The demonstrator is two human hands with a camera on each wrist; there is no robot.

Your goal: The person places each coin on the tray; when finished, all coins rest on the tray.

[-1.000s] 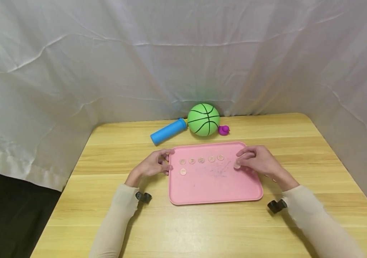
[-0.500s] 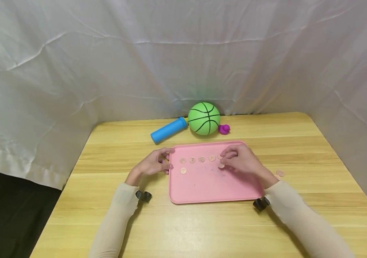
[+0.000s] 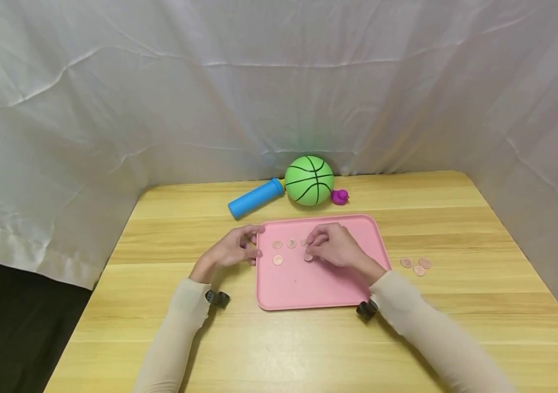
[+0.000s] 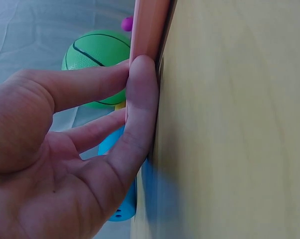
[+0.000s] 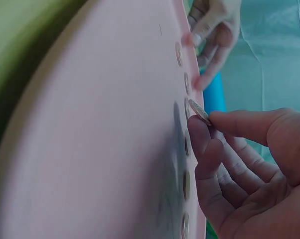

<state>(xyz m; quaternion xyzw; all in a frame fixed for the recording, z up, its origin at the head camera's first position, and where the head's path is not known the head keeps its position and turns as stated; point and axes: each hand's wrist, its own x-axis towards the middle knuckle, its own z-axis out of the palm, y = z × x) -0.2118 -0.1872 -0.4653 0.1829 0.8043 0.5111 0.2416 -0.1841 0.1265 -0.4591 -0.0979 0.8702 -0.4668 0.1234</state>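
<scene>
A coin [image 5: 199,111] is pinched between the thumb and fingertips of my right hand [image 3: 336,245], over the pink tray [image 3: 298,297]. It is tilted, and its lower end is close above the tray. My left hand [image 3: 232,248] grips the tray's left rim; in the left wrist view a finger [image 4: 142,89] lies along the outer wall. A row of coins [image 3: 291,244] lies flat along the far side of the tray, partly hidden by my right hand. One more coin [image 3: 278,260] lies just below the row's left end.
On the table right of the tray lie three coins [image 3: 419,270]. Behind the tray are a blue cylinder [image 3: 256,198], a green ball [image 3: 310,180] with black lines and a small purple duck [image 3: 340,197]. A pale curtain [image 3: 279,98] hangs around the table's back and sides.
My right hand has moved left across the tray with the coin, from its right side to about the middle. The three coins on the table are now uncovered. My left hand stays at the rim.
</scene>
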